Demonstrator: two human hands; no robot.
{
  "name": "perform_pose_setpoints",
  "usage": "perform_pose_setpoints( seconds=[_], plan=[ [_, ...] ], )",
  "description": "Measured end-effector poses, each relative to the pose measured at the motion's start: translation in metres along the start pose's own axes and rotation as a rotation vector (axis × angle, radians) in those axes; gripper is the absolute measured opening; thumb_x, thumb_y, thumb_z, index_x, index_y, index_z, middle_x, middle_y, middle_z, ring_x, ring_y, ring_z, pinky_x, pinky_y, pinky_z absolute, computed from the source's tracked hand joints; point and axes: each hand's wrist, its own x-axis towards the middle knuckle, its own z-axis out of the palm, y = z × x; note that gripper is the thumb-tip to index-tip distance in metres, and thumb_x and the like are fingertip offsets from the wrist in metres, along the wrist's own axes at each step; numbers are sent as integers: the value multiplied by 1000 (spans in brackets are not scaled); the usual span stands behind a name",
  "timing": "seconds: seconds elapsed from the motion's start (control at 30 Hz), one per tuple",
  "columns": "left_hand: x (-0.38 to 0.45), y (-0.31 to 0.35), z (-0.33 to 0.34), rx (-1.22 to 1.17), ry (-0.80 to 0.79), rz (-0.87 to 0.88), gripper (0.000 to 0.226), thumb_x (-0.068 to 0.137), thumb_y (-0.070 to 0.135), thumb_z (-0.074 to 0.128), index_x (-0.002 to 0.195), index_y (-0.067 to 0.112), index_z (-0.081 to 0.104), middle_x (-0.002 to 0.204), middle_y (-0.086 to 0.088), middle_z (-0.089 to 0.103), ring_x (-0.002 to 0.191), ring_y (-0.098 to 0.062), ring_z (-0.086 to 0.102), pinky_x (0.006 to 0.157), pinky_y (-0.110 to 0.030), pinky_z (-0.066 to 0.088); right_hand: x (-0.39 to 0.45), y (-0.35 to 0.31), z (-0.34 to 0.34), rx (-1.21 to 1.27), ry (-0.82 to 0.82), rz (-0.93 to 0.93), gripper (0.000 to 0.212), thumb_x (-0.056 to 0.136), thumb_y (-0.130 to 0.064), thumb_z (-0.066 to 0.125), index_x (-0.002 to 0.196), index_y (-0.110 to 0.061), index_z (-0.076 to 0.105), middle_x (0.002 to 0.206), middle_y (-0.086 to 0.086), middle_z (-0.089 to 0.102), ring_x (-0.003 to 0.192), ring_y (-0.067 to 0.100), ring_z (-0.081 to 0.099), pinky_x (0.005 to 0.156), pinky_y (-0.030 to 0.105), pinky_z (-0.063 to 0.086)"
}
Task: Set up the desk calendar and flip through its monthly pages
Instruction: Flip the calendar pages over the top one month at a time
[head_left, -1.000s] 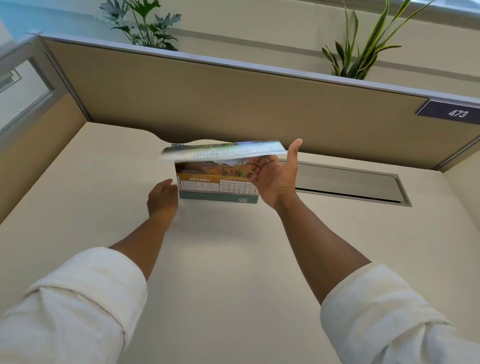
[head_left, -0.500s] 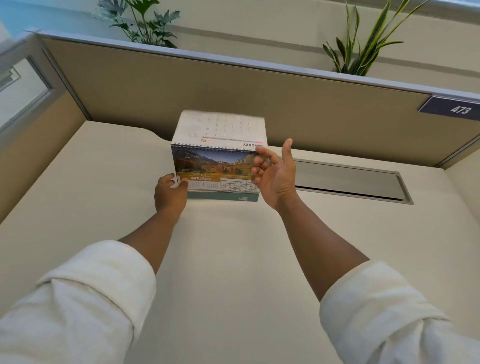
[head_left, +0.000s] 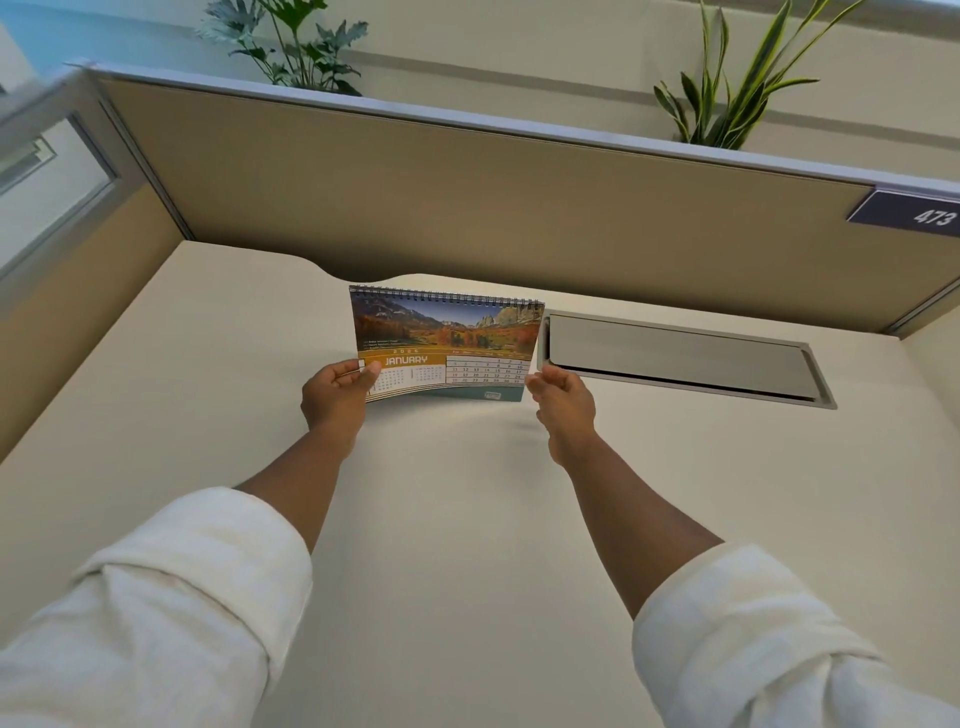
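The desk calendar (head_left: 447, 338) stands upright on the beige desk (head_left: 467, 519), spiral binding on top, showing the JANUARY page with an autumn mountain photo. My left hand (head_left: 337, 397) pinches the lower left corner of that page between thumb and fingers, and the corner is lifted a little off the stand. My right hand (head_left: 563, 400) is at the calendar's lower right corner, fingers loosely curled; whether it touches the base I cannot tell.
A grey metal cable hatch (head_left: 680, 358) is set into the desk just right of the calendar. A tan partition panel (head_left: 493, 208) closes the back, with a "473" plate (head_left: 919, 210) at right. Two potted plants (head_left: 291, 47) rise behind the panel.
The cover page that stood raised over the binding has gone over the back, leaving January in front. My right hand dropped to the lower right corner; my left now pinches the page's lower left corner.
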Motion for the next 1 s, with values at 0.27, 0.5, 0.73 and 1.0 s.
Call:
perform_pose_setpoints(
  seconds=[0.27, 0.5, 0.73, 1.0],
  plan=[
    [3, -1, -7, 9, 1, -24, 32, 81, 35, 77, 108, 24, 66, 118, -5, 69, 96, -23, 64, 63, -18, 51, -1, 5, 2, -121, -68, 4, 41, 94, -11, 63, 133, -16, 52, 128, 7, 61, 118, 26, 56, 102, 42, 47],
    [-2, 0, -11, 4, -25, -15, 30, 86, 47, 67, 101, 21, 68, 105, -1, 71, 92, -21, 67, 62, -17, 49, -3, 9, -4, -142, -156, -29, 5, 92, -23, 67, 96, -22, 65, 99, -3, 71, 92, 14, 62, 68, 23, 45],
    [-12, 15, -17, -113, -109, -147, 62, 95, 67, 22, 102, 24, 66, 96, 2, 71, 83, -13, 67, 67, -23, 47, -16, 1, -5, -26, -392, -15, 42, 93, -58, 49, 115, -27, 67, 113, 6, 74, 107, 28, 68, 87, 41, 57],
    [-12, 15, -26, -251, -193, -217, 62, 99, 60, 19, 104, 23, 68, 94, -1, 73, 84, -19, 72, 68, -28, 55, -22, -34, 2, 269, -554, 10, 89, 88, -79, 24, 128, -9, 64, 125, 23, 66, 114, 40, 64, 93, 46, 53]
  ],
)
